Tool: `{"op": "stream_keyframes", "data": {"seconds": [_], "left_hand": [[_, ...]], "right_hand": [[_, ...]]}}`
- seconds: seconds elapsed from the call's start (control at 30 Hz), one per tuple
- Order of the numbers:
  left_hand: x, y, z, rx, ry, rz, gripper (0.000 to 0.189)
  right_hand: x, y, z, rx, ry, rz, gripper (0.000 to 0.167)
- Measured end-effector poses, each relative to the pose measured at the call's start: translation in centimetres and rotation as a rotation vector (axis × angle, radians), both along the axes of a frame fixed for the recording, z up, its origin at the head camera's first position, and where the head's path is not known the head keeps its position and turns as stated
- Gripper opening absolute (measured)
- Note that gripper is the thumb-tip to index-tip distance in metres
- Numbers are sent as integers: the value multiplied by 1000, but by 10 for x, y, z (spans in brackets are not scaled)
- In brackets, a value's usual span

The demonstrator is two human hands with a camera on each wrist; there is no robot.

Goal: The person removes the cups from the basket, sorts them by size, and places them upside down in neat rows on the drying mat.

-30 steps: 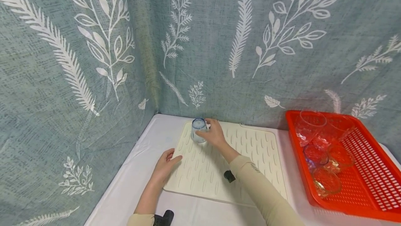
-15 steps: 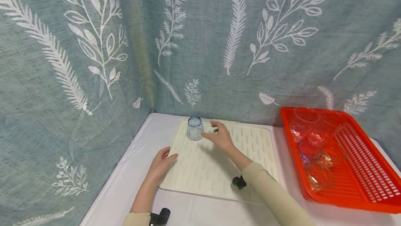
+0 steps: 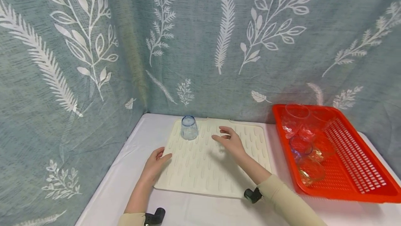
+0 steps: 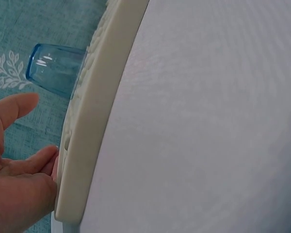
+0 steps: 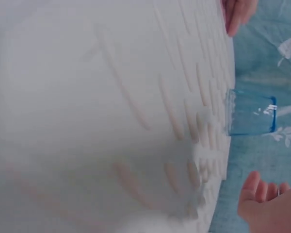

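Note:
A clear glass with a blue rim (image 3: 189, 128) stands on the far left part of a cream ridged mat (image 3: 200, 170). To its right, my right hand (image 3: 231, 142) hovers over the mat, apart from the glass, fingers loosely bent around nothing. My left hand (image 3: 154, 165) lies at the mat's left edge, thumb spread from the fingers. In the left wrist view its fingers (image 4: 36, 162) meet the mat's edge, and the glass (image 4: 56, 69) stands beyond. The right wrist view shows the same glass (image 5: 252, 112) near my right hand (image 5: 269, 204).
A red plastic basket (image 3: 351, 191) stands right of the mat, with several glasses (image 3: 300, 146) grouped in its left side. A white cloth (image 3: 194, 212) covers the table. Patterned blue-green curtains (image 3: 194, 45) close off the back and left.
My right hand has let go of the glass and moved right, away from it. The glass stays on the mat. My left hand keeps its place; the whole view has shifted slightly.

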State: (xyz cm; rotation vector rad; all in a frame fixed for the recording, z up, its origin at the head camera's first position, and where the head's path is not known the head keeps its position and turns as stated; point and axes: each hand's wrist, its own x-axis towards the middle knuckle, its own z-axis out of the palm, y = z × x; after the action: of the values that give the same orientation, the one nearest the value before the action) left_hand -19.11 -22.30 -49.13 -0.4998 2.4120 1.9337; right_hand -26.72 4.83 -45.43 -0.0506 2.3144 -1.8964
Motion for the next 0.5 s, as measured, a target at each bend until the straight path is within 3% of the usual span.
{"op": "stream_keyframes", "data": {"seconds": [0.5], "left_hand": [[0, 2, 3, 34, -3, -33, 69]], "right_hand": [[52, 54, 23, 39, 82, -13, 57]]}}
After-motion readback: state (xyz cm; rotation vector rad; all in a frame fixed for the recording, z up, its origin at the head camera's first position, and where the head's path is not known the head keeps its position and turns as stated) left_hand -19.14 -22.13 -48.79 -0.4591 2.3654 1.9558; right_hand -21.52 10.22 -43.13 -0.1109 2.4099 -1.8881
